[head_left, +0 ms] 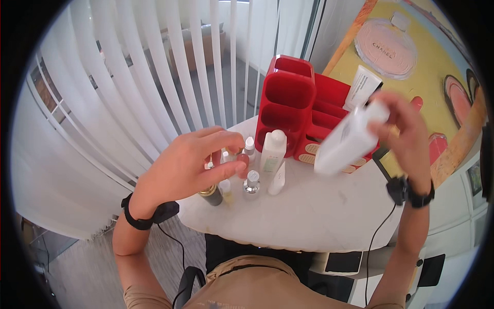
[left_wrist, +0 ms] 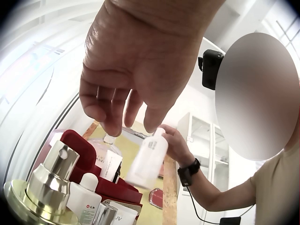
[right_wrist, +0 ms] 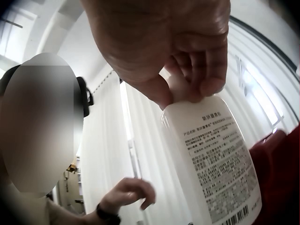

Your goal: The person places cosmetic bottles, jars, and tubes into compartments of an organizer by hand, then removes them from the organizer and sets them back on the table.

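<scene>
My right hand (head_left: pixel 406 136) grips a large white bottle (head_left: pixel 345 141) by its cap end, and the bottle hangs tilted in front of the red organizer (head_left: pixel 283 95). Printed text and a barcode show on the bottle's back label (right_wrist: pixel 220 164) in the right wrist view. Over the small bottles on the left of the table, my left hand (head_left: pixel 193 162) hovers with loosely bent fingers and nothing between them. Around it stand a white bottle with a rounded cap (head_left: pixel 273 152), a silver-capped clear bottle (head_left: pixel 251 184), a white tube (head_left: pixel 278 180) and a dark bottle with a gold collar (head_left: pixel 211 195).
The white table (head_left: pixel 309 216) has a curved front edge close to my body. A white tube with black print (head_left: pixel 363 87) stands in the organizer's back part. Vertical blinds (head_left: pixel 180 62) hang at the left, and a painted board (head_left: pixel 422 62) leans at the right.
</scene>
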A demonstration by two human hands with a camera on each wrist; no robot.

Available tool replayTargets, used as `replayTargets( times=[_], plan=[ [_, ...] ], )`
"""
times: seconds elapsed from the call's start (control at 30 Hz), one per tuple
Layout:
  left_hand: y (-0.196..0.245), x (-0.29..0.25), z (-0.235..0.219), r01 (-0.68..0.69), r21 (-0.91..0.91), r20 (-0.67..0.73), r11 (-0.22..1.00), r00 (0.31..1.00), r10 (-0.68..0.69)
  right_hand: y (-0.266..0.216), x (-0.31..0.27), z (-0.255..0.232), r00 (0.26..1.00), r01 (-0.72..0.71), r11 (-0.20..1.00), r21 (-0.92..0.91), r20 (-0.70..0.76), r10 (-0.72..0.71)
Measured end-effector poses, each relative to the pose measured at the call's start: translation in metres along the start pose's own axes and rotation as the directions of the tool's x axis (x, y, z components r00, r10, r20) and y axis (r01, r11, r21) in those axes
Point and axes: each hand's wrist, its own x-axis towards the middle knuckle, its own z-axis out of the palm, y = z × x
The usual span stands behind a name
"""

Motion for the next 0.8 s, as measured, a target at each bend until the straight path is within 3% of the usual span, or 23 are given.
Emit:
replayTargets(
  times=[0.03, 0.1, 0.17, 0.23, 0.37, 0.47, 0.57, 0.67, 0.7, 0.77, 0.8],
  plan=[
    [-0.001, -0.001, 0.000, -0.008, -0.005, 0.001, 1.000, 1.000, 0.008, -0.013, -0.014, 0.010, 0.993, -0.045, 0.998, 0.038, 0.114, 0.040],
    [0.001, -0.003, 0.002, -0.011, -0.010, 0.001, 1.000, 1.000, 0.011, -0.023, -0.034, 0.034, 0.948, 0.050, 0.998, 0.040, 0.312, -0.060],
    [0.005, -0.008, 0.004, -0.031, -0.061, -0.019, 0.998, 0.999, 0.030, -0.022, -0.053, 0.061, 0.841, 0.015, 0.999, 0.033, 0.540, -0.031],
    [0.005, -0.015, 0.006, -0.015, -0.069, -0.032, 0.997, 0.999, 0.013, -0.016, -0.065, 0.092, 0.792, 0.223, 0.970, 0.102, 0.561, -0.241],
    [0.008, -0.026, 0.005, 0.006, -0.069, -0.043, 0.998, 0.999, -0.009, -0.021, -0.062, 0.135, 0.705, 0.330, 0.924, 0.192, 0.601, -0.376],
    [0.008, -0.031, 0.005, 0.020, -0.079, -0.041, 0.997, 0.999, -0.023, -0.020, -0.055, 0.157, 0.694, 0.332, 0.912, 0.241, 0.592, -0.410],
    [0.005, -0.033, 0.006, 0.020, -0.063, -0.036, 0.998, 0.999, -0.023, -0.020, -0.054, 0.173, 0.720, 0.307, 0.910, 0.278, 0.557, -0.413],
    [0.003, -0.032, 0.004, 0.012, -0.034, -0.011, 0.999, 1.000, -0.013, -0.021, -0.048, 0.156, 0.717, 0.329, 0.910, 0.250, 0.561, -0.414],
    [0.001, -0.031, 0.006, 0.007, -0.048, -0.030, 0.999, 1.000, -0.008, -0.013, -0.046, 0.148, 0.750, 0.323, 0.914, 0.247, 0.521, -0.406],
    [0.000, -0.029, 0.006, -0.004, -0.069, -0.016, 0.998, 1.000, 0.003, -0.018, -0.018, 0.106, 0.823, 0.017, 0.999, 0.027, 0.567, -0.029],
    [0.001, -0.028, 0.005, 0.026, -0.072, 0.003, 0.997, 1.000, -0.026, 0.007, -0.006, 0.090, 0.922, 0.071, 0.996, 0.054, 0.378, -0.086]
  ],
)
